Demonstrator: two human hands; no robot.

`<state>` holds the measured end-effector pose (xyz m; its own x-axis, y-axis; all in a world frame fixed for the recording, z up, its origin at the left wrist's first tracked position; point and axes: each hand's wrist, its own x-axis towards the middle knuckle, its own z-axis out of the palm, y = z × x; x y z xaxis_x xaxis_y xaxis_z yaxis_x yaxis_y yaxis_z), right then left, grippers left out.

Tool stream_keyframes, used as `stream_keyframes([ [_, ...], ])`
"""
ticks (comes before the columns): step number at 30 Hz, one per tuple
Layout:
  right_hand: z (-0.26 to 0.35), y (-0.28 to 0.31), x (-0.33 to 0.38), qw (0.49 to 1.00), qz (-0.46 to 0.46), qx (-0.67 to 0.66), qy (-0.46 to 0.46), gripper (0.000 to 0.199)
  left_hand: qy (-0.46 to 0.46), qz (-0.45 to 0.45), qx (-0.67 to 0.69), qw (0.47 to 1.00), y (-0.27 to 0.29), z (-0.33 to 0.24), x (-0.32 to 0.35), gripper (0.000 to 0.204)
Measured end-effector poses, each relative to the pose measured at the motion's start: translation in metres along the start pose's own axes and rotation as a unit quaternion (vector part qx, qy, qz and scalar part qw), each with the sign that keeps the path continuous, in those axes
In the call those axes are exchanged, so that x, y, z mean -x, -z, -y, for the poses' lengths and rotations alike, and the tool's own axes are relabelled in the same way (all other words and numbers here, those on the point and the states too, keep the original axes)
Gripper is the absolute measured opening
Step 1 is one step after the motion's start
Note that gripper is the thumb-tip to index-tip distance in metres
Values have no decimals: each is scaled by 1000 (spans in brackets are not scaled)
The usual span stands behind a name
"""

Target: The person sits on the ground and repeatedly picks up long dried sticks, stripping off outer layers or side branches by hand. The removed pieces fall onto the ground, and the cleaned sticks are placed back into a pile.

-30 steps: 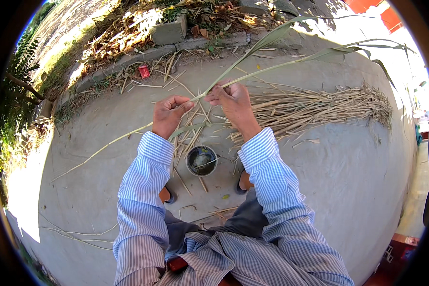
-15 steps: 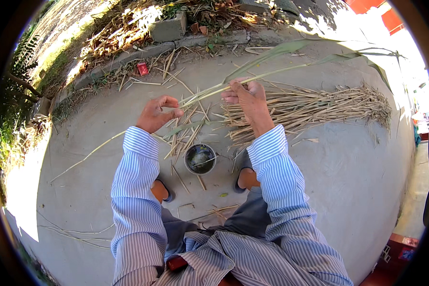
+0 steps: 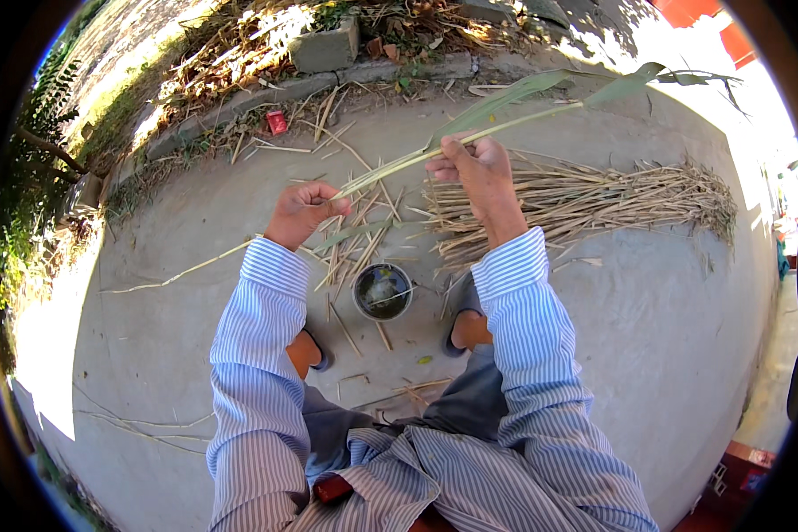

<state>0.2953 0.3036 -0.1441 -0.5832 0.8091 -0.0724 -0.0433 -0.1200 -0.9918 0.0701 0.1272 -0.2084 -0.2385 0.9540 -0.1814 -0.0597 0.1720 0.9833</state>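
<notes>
Between my hands runs a pale green reed stalk [image 3: 386,170] with long leaves [image 3: 511,99] fanning out to the upper right. My left hand [image 3: 309,211] pinches its lower part between thumb and fingers. A thin dry tail [image 3: 191,269] trails from that hand toward the left. My right hand [image 3: 481,177] is closed round the stalk farther up, where the leaves branch off. Beneath the hands, short cut straw pieces [image 3: 363,253] lie scattered on the concrete. A round pot of dark water [image 3: 383,292] stands between my feet, a thin stalk across its rim.
A large bundle of dry stalks [image 3: 585,206] lies to the right, partly behind my right hand. Beyond are a low curb [image 3: 239,108], a concrete block [image 3: 325,48] and a small red packet [image 3: 277,121]. Thin stems [image 3: 151,427] rest on the ground at lower left.
The left hand has closed more tightly on the stalk, its thumb and fingers now together. The leaves have swung up a little, and the tail at the left has risen.
</notes>
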Motion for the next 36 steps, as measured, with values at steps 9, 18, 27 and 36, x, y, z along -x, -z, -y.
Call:
stream_keyframes([
  [9, -8, 7, 3, 998, 12, 14, 60, 23, 37, -332, -390, 858, 98, 37, 10, 27],
  [18, -29, -41, 2, 987, 23, -124, -98, 36, -238, -174, -373, 880, -24, -34, -4, 17],
  [27, -24, 0, -13, 984, -75, -139, -82, 34, -170, -145, -416, 881, 17, -56, 24, 16],
  [36, -20, -37, 11, 969, 17, -211, -128, 28, -292, -184, -418, 841, -37, -65, 6, 13],
])
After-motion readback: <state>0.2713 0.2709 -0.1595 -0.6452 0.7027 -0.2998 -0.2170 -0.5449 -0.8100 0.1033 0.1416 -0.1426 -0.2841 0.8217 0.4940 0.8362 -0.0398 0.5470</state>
